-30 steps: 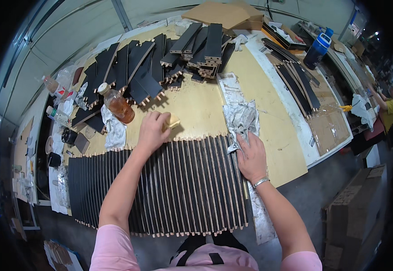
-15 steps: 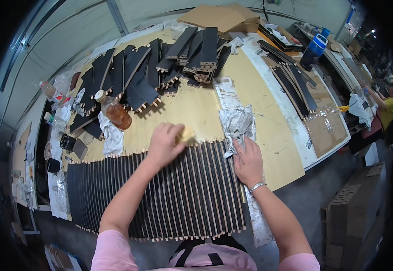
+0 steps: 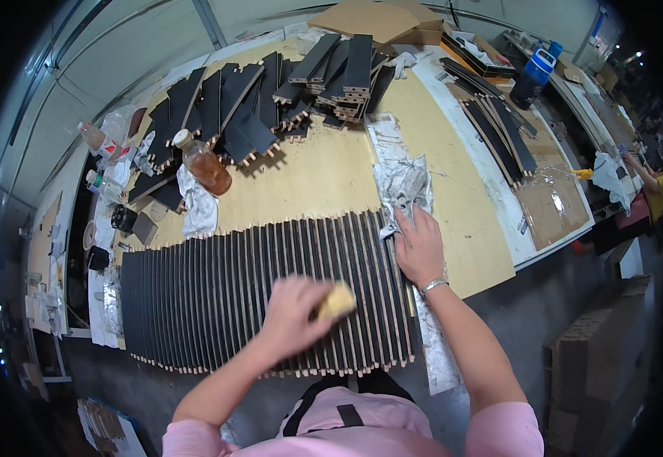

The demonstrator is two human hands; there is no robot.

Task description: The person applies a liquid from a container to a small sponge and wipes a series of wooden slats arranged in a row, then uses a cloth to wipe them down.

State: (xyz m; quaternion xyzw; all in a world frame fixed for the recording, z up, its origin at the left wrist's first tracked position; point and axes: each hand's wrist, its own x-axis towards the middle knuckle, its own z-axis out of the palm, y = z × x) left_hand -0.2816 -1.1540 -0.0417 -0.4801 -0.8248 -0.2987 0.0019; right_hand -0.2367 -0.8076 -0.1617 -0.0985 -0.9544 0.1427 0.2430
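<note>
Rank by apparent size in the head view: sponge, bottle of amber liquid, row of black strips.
1. Row of black strips
2. Bottle of amber liquid
3. Sponge, partly hidden by the left hand

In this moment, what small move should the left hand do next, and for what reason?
Probably a light stroke along the slats with the yellow sponge-like piece: the left hand holds it over the row, and the slats lie closely side by side. The right hand is at the row's right end, by the crumpled cloth, perhaps steadying it.
</note>
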